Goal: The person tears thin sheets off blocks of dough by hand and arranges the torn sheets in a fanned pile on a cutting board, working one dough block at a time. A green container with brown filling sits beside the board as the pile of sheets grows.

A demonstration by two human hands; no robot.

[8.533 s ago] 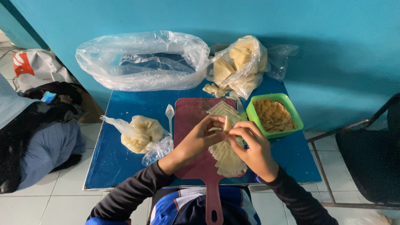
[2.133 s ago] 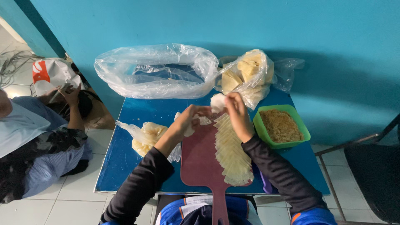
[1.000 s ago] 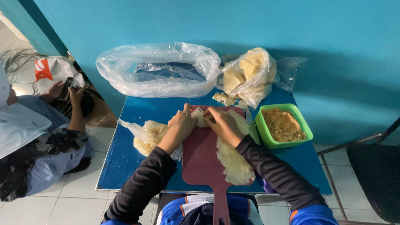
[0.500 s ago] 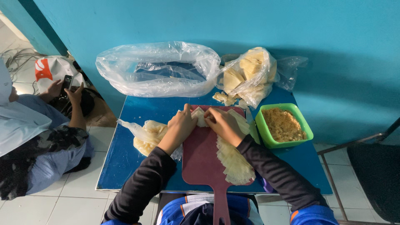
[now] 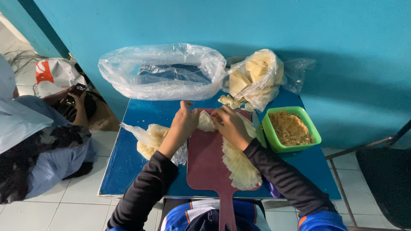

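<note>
- Head view: a pale wrapper (image 5: 206, 121) is pinched at the far end of the dark red board (image 5: 207, 164) by the left hand (image 5: 185, 122) and right hand (image 5: 231, 125), fingers closed on it;
- a wrapper stack (image 5: 239, 164) is fanned along the board's right edge; a green bowl (image 5: 274, 139) of filling is set just beside it on the blue bench (image 5: 128, 154).

Single head-worn view, looking steeply down from above near edge of blue table (image 5: 141, 171). Facing teal wall (image 5: 257, 21) at far side. Close range: whole tabletop in frame, floor tiles (image 5: 64, 214) left, chair (image 5: 381, 171) right.
</note>
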